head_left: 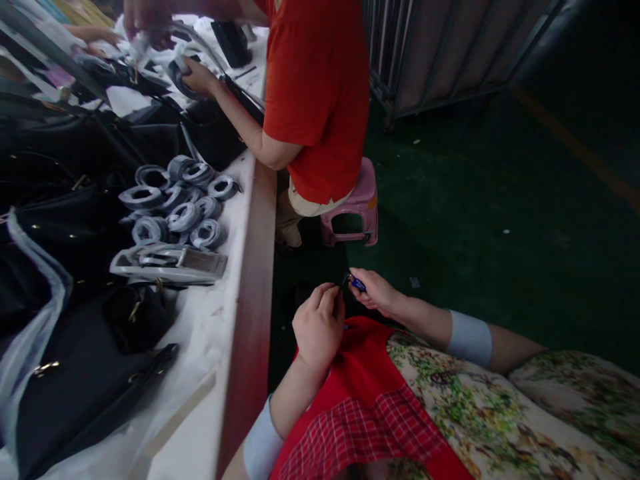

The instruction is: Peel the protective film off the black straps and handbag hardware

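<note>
My left hand [319,323] is closed in a pinch above the red apron [357,347]. Whatever lies between its fingertips is small and dark, and I cannot make out its kind. Opposite it, my right hand [379,291] grips a small blue-handled tool [358,284] with pale lettering. The tool's dark tip points toward the left fingertips, and its exact kind is unclear. Both hands are over my lap, to the right of the white-topped table's edge [250,267].
Black handbags [75,380] and grey coiled straps [184,217] lie on the table beside a white tray [205,264]. A co-worker in an orange shirt [320,87] sits on a pink stool [367,200], handling a strap. A wheeled cart [445,53] stands behind on the green floor.
</note>
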Motion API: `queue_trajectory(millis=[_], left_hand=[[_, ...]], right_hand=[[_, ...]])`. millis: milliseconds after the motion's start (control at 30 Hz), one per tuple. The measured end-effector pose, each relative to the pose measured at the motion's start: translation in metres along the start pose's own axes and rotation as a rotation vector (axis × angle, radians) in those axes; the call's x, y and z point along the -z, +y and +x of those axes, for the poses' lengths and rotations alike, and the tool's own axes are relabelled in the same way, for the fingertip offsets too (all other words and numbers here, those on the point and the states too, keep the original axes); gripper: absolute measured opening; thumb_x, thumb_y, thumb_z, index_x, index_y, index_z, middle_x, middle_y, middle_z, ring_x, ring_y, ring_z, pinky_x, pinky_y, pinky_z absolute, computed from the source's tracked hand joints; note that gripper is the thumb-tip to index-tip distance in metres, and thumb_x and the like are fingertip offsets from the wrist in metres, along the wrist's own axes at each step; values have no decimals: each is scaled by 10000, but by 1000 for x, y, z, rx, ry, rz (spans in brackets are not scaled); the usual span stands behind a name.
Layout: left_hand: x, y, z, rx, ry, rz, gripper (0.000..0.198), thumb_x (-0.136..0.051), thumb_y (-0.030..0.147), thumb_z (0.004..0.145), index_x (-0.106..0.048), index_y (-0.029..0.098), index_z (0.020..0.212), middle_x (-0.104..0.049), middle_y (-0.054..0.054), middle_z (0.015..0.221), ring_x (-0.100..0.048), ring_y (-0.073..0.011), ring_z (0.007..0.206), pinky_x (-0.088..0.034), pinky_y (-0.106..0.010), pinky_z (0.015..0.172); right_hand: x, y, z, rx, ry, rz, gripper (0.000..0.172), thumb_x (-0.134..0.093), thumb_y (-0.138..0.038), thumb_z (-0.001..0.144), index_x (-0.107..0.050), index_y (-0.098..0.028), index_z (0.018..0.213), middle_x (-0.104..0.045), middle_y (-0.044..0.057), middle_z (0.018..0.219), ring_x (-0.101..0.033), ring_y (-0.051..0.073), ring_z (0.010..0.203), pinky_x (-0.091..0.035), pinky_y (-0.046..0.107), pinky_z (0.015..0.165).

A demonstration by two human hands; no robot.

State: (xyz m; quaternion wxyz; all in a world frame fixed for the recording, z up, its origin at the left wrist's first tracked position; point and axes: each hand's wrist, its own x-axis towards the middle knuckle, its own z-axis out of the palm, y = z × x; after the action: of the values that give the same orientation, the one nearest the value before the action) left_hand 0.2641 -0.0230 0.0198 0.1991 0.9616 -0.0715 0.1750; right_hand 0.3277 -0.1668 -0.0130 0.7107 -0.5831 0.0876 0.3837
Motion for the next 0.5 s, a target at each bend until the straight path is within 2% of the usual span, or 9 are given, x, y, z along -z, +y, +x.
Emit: queue_trajectory(millis=[167,300,367,500], left_hand=[[2,1,0,25,-3,-16,133,-583,183,872,-679,197,963,-727,-49,1020,-687,-192,836,-513,-293,693],[3,-6,4,181,19,-221,99,-600,210,856,-696,196,879,-724,-59,959,-675,-192,870,-518,-300,759],[3,-13,6,387,5,-450,87,-643,248,820,-699,186,798,-718,-57,871,-667,-187,826,-515,-301,757],[8,-30,1,1006,-87,-1183,227,-753,353,698,-694,152,789,-671,-18,656,-587,-130,549,-468,-250,548]], right_hand=[[2,2,2,2,-13,16,556,-353,-600,905,-453,-175,562,-257,-86,392,-167,36,319,-101,168,327],[4,2,4,49,-6,44,591,-351,-689,880,-503,-167,649,-354,-70,438,-229,40,327,-154,170,321],[4,1,5,96,18,-2,579,-394,-697,862,-538,-158,707,-423,-53,474,-305,49,346,-220,172,329],[1,2,15,152,48,-149,450,-495,-601,850,-576,-161,897,-561,-21,581,-444,84,404,-357,193,380]])
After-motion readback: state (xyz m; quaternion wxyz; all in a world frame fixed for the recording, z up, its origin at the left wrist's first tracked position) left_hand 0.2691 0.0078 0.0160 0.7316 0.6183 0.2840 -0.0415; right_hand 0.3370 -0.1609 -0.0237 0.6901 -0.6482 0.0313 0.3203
